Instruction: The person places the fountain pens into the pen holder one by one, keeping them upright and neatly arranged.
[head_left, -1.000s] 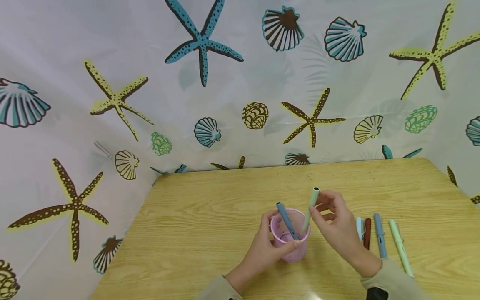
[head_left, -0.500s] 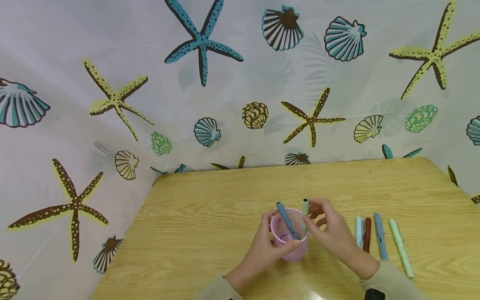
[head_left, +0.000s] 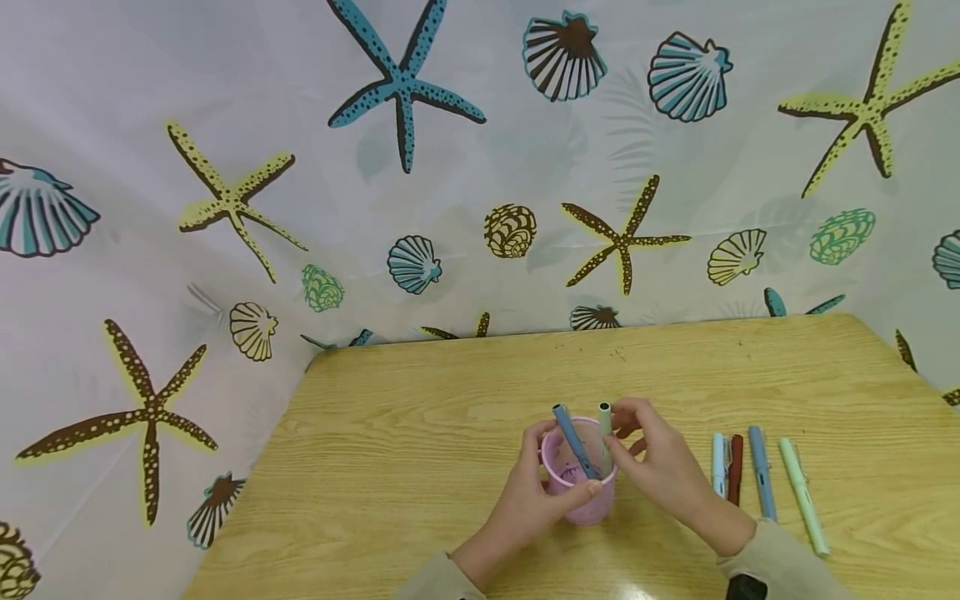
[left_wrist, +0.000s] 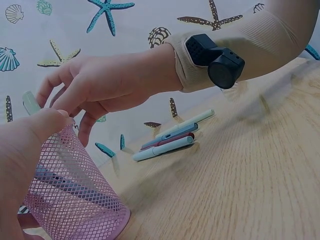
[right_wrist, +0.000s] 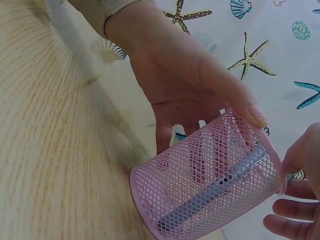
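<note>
From where I am standing, the left hand [head_left: 532,492] is gripping the cup [head_left: 591,510] (pink mesh), its thumb lying at the rim and its fingers wrapping round the side. The cup is sitting upright on the table [head_left: 412,442]. Inside it, the blue pen [head_left: 573,437] is leaning, its upper end projecting past the rim. The green pen [head_left: 604,422] is standing at the right of the interior, closer to vertical. The right hand [head_left: 663,471] is pinching the green pen between thumb and fingers, near the rim; its other fingers are extending outside the cup.

Right of this hand, a row is lying on the table, in order: the pale blue pen [head_left: 717,467], the red pen [head_left: 736,461], the loose blue pen [head_left: 761,471] and the loose green pen [head_left: 802,493]. The first two are lying close together. A black device [left_wrist: 202,50] is sitting on the right sleeve [head_left: 783,558]. A cloth [head_left: 465,171] (printed with starfish and shells) is hanging behind the table.
</note>
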